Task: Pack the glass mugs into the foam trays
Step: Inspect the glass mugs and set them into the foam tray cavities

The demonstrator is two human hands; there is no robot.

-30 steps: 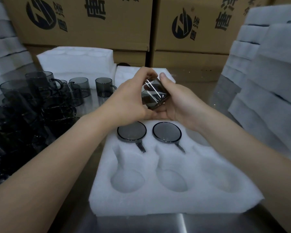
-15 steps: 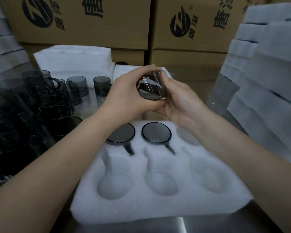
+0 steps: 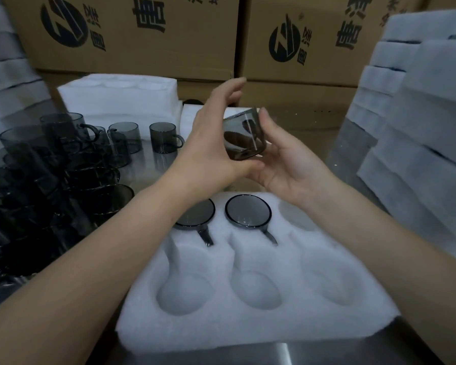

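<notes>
Nearest us is a strip of steel table [image 3: 300,356], and on it the foam tray [image 3: 248,327], six pockets in two rows; the three near pockets are empty. In the far row, two seated mugs [image 3: 248,210] sit sunk flush at left and middle, each showing a round dark face with its handle lying in a slot that points toward us. The far right pocket is unfilled. Above the tray's far edge is the glass mug [image 3: 244,138], tilted and well clear of the foam. The right hand [image 3: 287,164] wraps it, thumb on the near wall by the rim, fingers behind and visible through the glass. The left hand [image 3: 213,148] is just beside it, fingers straight and spread off the glass, thumb low by the base, gripping nothing that we can see. We cannot make out this mug's handle. We judge it light, rigid, slick and quick to chip on a knock, while the foam is soft and forgiving. It is best held round the body, thumb opposite fingers, leaving the handle free to meet its slot. Farther left, loose mugs [image 3: 63,167] crowd together near a foam block [image 3: 116,98]. On the right is a foam stack [image 3: 419,127], and cardboard boxes [image 3: 142,35] stand at the back
</notes>
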